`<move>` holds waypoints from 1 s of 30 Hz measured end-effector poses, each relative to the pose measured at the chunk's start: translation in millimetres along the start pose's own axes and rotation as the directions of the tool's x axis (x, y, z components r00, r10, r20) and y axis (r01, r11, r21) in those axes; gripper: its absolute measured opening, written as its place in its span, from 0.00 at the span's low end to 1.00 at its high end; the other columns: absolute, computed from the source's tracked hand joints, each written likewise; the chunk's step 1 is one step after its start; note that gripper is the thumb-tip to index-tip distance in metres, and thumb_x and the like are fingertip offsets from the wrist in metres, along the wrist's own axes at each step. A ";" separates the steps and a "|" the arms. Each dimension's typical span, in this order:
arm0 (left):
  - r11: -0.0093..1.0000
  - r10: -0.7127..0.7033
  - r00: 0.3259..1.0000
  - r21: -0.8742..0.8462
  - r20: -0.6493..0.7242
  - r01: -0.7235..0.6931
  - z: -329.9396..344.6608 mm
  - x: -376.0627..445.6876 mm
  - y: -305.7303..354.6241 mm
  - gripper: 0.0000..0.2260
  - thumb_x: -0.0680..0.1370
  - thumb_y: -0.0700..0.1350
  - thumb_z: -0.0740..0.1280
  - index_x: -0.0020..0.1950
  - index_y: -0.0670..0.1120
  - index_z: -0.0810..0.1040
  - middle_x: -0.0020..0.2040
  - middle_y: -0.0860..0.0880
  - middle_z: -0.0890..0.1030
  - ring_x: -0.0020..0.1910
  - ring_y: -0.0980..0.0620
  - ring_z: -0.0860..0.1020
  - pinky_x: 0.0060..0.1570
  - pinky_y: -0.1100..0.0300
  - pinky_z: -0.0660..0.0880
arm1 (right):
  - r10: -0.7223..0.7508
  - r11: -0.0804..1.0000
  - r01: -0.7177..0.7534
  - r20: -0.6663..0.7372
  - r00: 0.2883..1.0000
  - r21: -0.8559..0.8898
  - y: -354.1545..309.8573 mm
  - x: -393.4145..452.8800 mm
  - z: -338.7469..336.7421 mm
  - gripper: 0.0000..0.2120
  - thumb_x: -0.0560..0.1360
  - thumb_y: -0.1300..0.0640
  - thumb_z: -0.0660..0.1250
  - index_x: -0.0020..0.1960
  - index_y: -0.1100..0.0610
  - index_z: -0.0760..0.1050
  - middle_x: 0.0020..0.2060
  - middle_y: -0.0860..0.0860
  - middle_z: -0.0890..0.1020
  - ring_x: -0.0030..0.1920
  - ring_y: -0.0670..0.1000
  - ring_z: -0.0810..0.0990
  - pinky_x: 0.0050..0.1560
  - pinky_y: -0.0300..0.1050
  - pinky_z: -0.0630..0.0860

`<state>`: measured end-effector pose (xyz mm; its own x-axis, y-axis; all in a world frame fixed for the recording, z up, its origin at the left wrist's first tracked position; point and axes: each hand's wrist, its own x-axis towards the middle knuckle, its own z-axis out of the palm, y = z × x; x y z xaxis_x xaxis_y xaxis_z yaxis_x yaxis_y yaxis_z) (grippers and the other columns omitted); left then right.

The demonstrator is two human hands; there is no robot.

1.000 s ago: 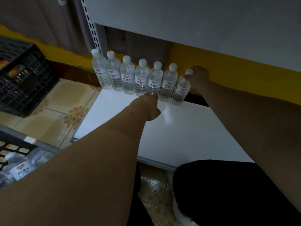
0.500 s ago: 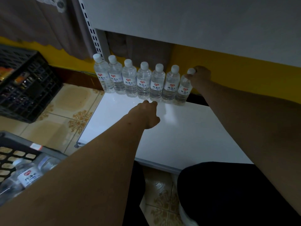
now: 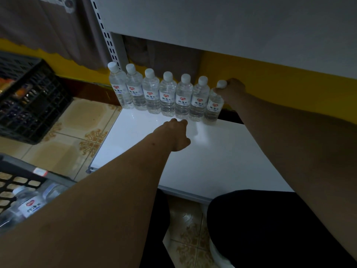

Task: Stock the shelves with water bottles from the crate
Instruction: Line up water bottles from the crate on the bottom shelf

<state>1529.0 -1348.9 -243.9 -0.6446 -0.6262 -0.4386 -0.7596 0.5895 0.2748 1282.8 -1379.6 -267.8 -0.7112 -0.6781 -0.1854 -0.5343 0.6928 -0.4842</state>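
Note:
Several clear water bottles with white caps stand in a row (image 3: 168, 95) along the back of the white bottom shelf (image 3: 212, 161). My right hand (image 3: 230, 89) grips the neck of the rightmost bottle (image 3: 214, 105), which stands at the end of the row, leaning slightly. My left hand (image 3: 176, 134) rests on the shelf just in front of the middle bottles, fingers curled, holding nothing. At the lower left a grey crate (image 3: 25, 175) holds more bottles (image 3: 29, 206) lying on their sides.
A white upper shelf (image 3: 231, 31) overhangs the row. A slotted upright post (image 3: 105, 35) stands at the left end. A black crate (image 3: 29, 101) sits on the tiled floor at the left. My dark-clad knee (image 3: 260, 229) is below the shelf's front edge.
The rightmost bottle has come more upright under my right hand. My left hand stays in front of the row. The view has shifted slightly closer.

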 end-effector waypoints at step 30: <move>0.702 -0.596 0.786 -0.584 -0.167 0.408 90.5 -293.2 -179.7 0.14 0.79 0.48 0.62 0.60 0.42 0.77 0.58 0.39 0.80 0.57 0.40 0.78 0.52 0.55 0.75 | -0.839 0.364 0.928 0.407 0.362 -0.076 -242.7 -393.2 32.1 0.33 0.81 0.41 0.56 0.79 0.57 0.54 0.78 0.55 0.57 0.78 0.55 0.54 0.75 0.47 0.54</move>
<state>1862.4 -1225.0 -242.1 -0.0683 -0.9284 -0.3652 -0.8465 -0.1398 0.5136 1706.8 -1289.0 -104.9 0.3767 -0.9263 -0.0089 -0.8894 -0.3590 -0.2830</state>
